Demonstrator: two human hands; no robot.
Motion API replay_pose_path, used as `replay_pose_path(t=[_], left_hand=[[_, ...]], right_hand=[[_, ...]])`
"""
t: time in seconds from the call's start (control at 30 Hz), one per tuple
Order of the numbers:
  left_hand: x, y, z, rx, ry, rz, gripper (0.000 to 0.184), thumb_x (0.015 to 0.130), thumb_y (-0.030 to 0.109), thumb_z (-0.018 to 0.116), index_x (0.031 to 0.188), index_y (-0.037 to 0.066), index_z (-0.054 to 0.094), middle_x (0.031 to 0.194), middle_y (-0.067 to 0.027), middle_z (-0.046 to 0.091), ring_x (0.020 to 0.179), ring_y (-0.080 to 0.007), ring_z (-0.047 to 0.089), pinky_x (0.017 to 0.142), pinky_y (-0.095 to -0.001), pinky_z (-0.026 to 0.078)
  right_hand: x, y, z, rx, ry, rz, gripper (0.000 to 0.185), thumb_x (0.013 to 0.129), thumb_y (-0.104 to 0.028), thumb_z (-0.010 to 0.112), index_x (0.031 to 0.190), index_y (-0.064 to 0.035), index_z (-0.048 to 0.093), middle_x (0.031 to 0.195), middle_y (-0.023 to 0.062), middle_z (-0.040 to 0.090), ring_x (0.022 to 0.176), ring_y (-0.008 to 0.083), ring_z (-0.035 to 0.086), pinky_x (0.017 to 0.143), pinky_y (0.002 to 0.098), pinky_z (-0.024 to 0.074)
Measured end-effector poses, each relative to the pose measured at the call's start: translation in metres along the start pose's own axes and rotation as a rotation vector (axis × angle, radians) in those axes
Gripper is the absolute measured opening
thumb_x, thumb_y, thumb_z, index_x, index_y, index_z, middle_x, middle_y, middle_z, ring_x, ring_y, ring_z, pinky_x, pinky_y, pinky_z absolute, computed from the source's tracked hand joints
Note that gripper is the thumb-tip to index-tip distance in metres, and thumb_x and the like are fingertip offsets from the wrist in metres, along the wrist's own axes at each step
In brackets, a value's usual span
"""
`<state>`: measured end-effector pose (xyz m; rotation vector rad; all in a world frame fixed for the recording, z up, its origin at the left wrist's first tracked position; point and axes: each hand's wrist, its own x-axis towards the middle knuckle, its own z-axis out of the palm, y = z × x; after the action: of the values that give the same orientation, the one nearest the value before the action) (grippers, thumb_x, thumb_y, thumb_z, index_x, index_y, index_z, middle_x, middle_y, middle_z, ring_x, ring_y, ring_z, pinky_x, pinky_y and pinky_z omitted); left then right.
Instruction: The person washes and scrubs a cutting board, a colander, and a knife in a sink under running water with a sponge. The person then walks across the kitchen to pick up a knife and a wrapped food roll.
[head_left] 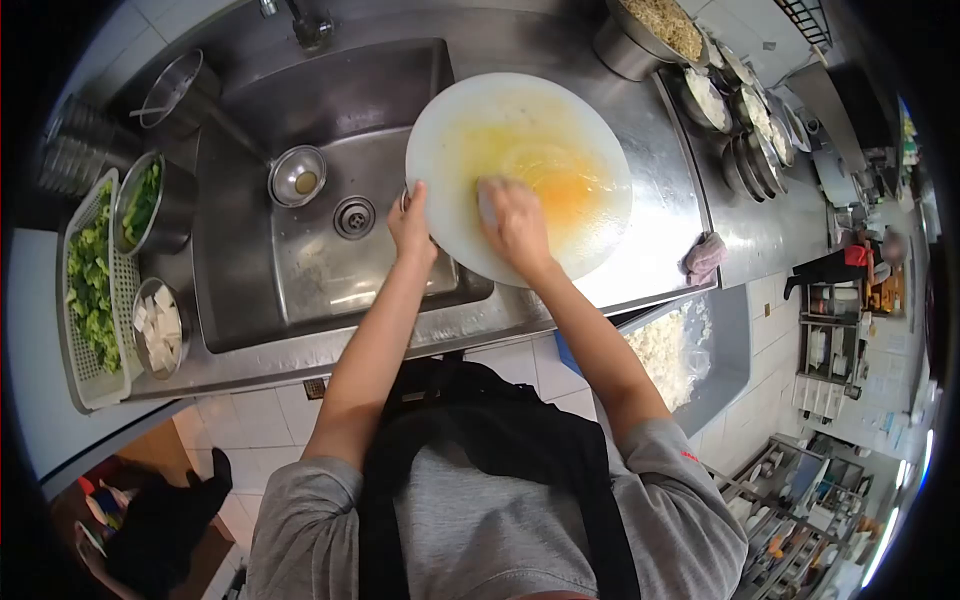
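Observation:
A round white cutting board (455, 115) rests on the steel counter and overhangs the right side of the sink. Yellow and orange wet smears cover its middle and right part. My left hand (411, 225) grips the board's left edge, with the thumb on top. Near the board's centre, my right hand (515, 222) is closed and pressed to the surface around a pale grey scrubbing pad (487, 203), mostly hidden by the fingers. To the left, the sink (300, 270) holds a small metal bowl (298, 160) beside its drain (354, 217).
Left of the sink stand a basket of broccoli (95, 270), a pot of green vegetables (150, 205) and a bowl of white cubes (158, 325). A pink cloth (705, 258) lies at the right counter edge. Several bowls (755, 165) line the back right. A grey tub (725, 350) sits below.

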<state>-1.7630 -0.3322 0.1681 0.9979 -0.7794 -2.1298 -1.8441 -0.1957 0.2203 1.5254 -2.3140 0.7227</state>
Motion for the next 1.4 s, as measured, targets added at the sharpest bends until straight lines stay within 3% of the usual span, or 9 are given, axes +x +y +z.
replay_pose_path(t=[0.23, 0.43, 0.57, 0.83, 0.9, 1.03, 1.17, 1.23, 1.4], left_hand=[[0.005, 0.008, 0.018, 0.232, -0.004, 0.181, 0.038, 0.08, 0.015, 0.063, 0.112, -0.002, 0.051, 0.09, -0.0091, 0.061, 0.072, -0.0113, 0.056, 0.066, -0.0261, 0.046], [0.02, 0.005, 0.029, 0.201, 0.004, 0.297, 0.047, 0.079, 0.011, 0.063, 0.122, -0.001, 0.046, 0.094, -0.0079, 0.061, 0.068, -0.0072, 0.054, 0.062, -0.022, 0.044], [0.032, -0.005, 0.027, 0.205, -0.081, 0.395, 0.048, 0.08, 0.009, 0.062, 0.124, 0.0, 0.045, 0.093, -0.0058, 0.061, 0.064, -0.0041, 0.05, 0.059, -0.0196, 0.043], [0.019, 0.007, 0.023, 0.327, -0.103, 0.323, 0.048, 0.081, 0.009, 0.059, 0.125, -0.003, 0.042, 0.099, -0.007, 0.058, 0.074, -0.0079, 0.052, 0.065, -0.0202, 0.043], [0.005, -0.006, 0.014, 0.246, -0.129, 0.266, 0.051, 0.083, 0.01, 0.058, 0.129, 0.002, 0.038, 0.102, -0.0054, 0.057, 0.078, -0.0076, 0.052, 0.07, -0.0199, 0.043], [-0.017, 0.003, 0.011, 0.251, -0.173, 0.016, 0.046, 0.082, 0.012, 0.058, 0.123, 0.0, 0.038, 0.109, -0.0096, 0.054, 0.094, -0.0132, 0.053, 0.081, -0.0256, 0.042], [-0.004, 0.01, 0.012, 0.213, -0.184, 0.018, 0.044, 0.083, 0.013, 0.057, 0.121, 0.001, 0.038, 0.109, -0.01, 0.054, 0.097, -0.0152, 0.052, 0.084, -0.0282, 0.042], [-0.011, 0.009, 0.009, 0.147, -0.239, 0.067, 0.042, 0.085, 0.015, 0.056, 0.121, 0.001, 0.039, 0.109, -0.0098, 0.054, 0.096, -0.0156, 0.052, 0.083, -0.0283, 0.042], [-0.034, -0.011, 0.013, 0.139, -0.047, 0.059, 0.041, 0.088, 0.022, 0.051, 0.122, 0.002, 0.039, 0.111, -0.0087, 0.053, 0.104, -0.0153, 0.048, 0.089, -0.0283, 0.037]], right_hand=[[0.039, 0.094, -0.002, -0.166, 0.242, 0.178, 0.019, 0.062, -0.003, 0.057, 0.081, -0.0024, 0.058, 0.08, 0.016, 0.058, 0.078, 0.0323, 0.052, 0.072, 0.0431, 0.039], [0.026, 0.02, 0.006, 0.109, 0.061, -0.183, 0.017, 0.062, 0.004, 0.051, 0.078, -0.0002, 0.056, 0.081, 0.0173, 0.056, 0.082, 0.0326, 0.052, 0.069, 0.0416, 0.0407], [0.049, 0.129, -0.013, -0.232, 0.019, 0.352, 0.024, 0.06, 0.005, 0.051, 0.083, 0.0011, 0.056, 0.086, 0.0182, 0.056, 0.086, 0.0333, 0.051, 0.073, 0.042, 0.0394], [0.048, 0.046, 0.027, -0.011, 0.063, -0.168, 0.022, 0.061, 0.002, 0.054, 0.083, -0.0001, 0.056, 0.085, 0.0182, 0.054, 0.081, 0.0327, 0.05, 0.07, 0.0439, 0.0389], [0.07, 0.105, 0.016, -0.037, 0.001, 0.197, 0.016, 0.067, 0.001, 0.055, 0.083, 0.0005, 0.056, 0.083, 0.0181, 0.054, 0.078, 0.0332, 0.05, 0.068, 0.0431, 0.0397], [0.117, 0.103, 0.026, -0.045, 0.028, 0.284, 0.013, 0.072, 0.0, 0.051, 0.083, 0.0024, 0.055, 0.082, 0.0199, 0.054, 0.077, 0.0336, 0.05, 0.068, 0.0425, 0.0397], [0.068, -0.018, 0.01, 0.147, -0.086, -0.223, 0.016, 0.068, 0.002, 0.052, 0.083, 0.0026, 0.054, 0.086, 0.0205, 0.054, 0.084, 0.0351, 0.05, 0.079, 0.0453, 0.0371], [0.064, 0.043, 0.044, 0.06, 0.032, -0.292, 0.016, 0.064, 0.003, 0.05, 0.078, -0.0003, 0.055, 0.081, 0.0177, 0.054, 0.076, 0.0322, 0.051, 0.072, 0.0432, 0.0397], [0.136, 0.101, 0.059, -0.083, 0.131, -0.042, 0.017, 0.062, 0.004, 0.05, 0.078, -0.0004, 0.054, 0.078, 0.017, 0.054, 0.075, 0.0326, 0.051, 0.069, 0.0423, 0.0407]])
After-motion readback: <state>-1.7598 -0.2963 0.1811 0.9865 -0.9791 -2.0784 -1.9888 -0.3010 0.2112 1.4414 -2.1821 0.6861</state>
